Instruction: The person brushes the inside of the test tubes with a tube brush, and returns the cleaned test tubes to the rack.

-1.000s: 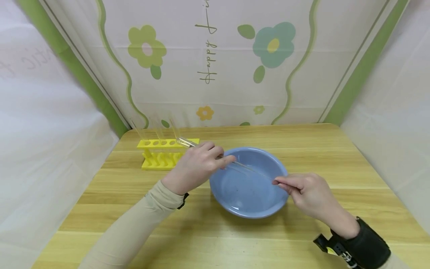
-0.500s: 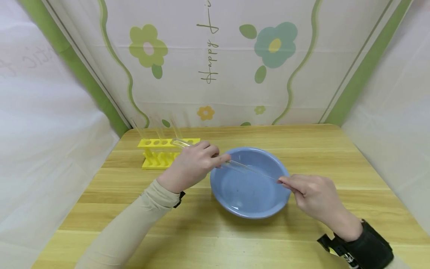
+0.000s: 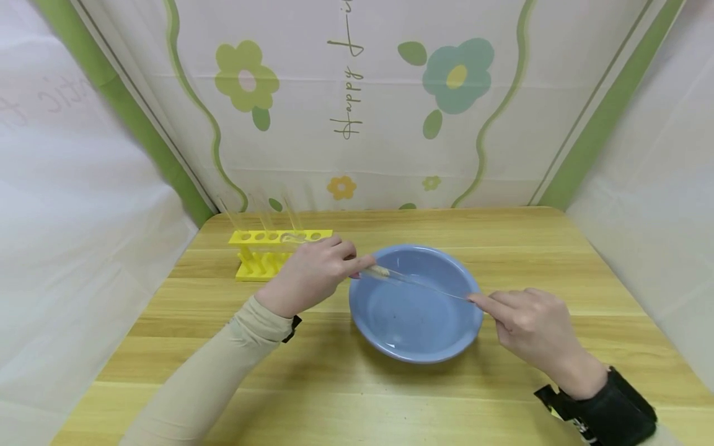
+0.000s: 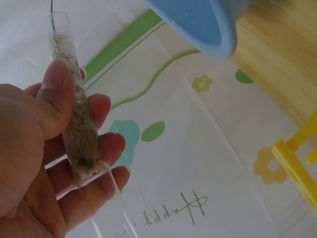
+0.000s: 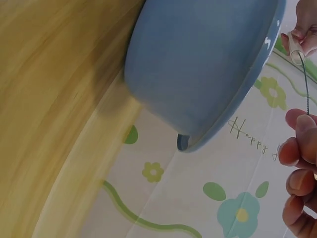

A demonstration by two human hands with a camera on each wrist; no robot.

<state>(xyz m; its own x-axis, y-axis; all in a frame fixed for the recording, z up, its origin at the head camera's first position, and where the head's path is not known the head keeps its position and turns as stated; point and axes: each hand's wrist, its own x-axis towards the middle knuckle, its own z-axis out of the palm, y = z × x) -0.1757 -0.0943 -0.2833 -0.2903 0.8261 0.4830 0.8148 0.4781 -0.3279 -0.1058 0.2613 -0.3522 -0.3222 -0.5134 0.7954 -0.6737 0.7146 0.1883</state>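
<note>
My left hand (image 3: 312, 266) holds a clear glass test tube (image 4: 62, 25), fingers wrapped round it, with its mouth tilted down over the blue basin (image 3: 415, 322). Inside the tube is a test tube brush (image 4: 85, 129), its pale bristles wet and pressed against the glass. The brush's thin twisted wire handle (image 5: 306, 82) comes out of the mouth. At the wire's far end, the fingertips of my right hand (image 3: 532, 331) pinch it beside the basin's right rim. The tube's rounded end reaches past my left hand, overlapping the rack in the head view.
A yellow test tube rack (image 3: 248, 276) stands at the back left of the wooden table (image 3: 390, 409). Several clear tubes (image 3: 292, 212) rise at a slant from it. Printed cloth (image 3: 379, 155) hangs behind the table, and white cloth borders both sides.
My right hand has shifted right and my left hand slightly left, drawing the brush outward. Its bristles now show near the tube's mouth.
</note>
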